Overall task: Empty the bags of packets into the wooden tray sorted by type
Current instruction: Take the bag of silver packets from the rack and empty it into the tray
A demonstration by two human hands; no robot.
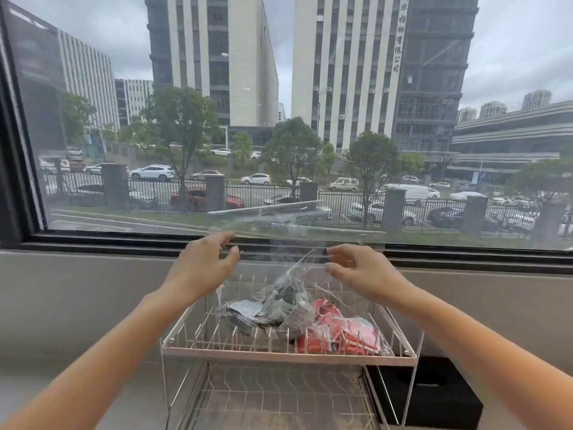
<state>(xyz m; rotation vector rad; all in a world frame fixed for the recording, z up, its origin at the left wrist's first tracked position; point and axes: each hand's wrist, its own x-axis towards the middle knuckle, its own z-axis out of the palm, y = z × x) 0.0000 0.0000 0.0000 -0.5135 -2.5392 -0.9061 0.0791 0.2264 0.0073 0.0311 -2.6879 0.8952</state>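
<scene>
- I held one clear plastic bag (297,231) up, left hand (201,268) and right hand (359,271) fingers pinching its top corners.
- One two-tier wire rack (288,352) carried grey packets (273,311) and red packets (341,333), too jumbled to count.

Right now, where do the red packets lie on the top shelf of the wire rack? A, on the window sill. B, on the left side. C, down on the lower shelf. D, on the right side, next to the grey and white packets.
D: the red packets lie on the right of the wire rack top shelf, the grey and white packets to their left.
</scene>
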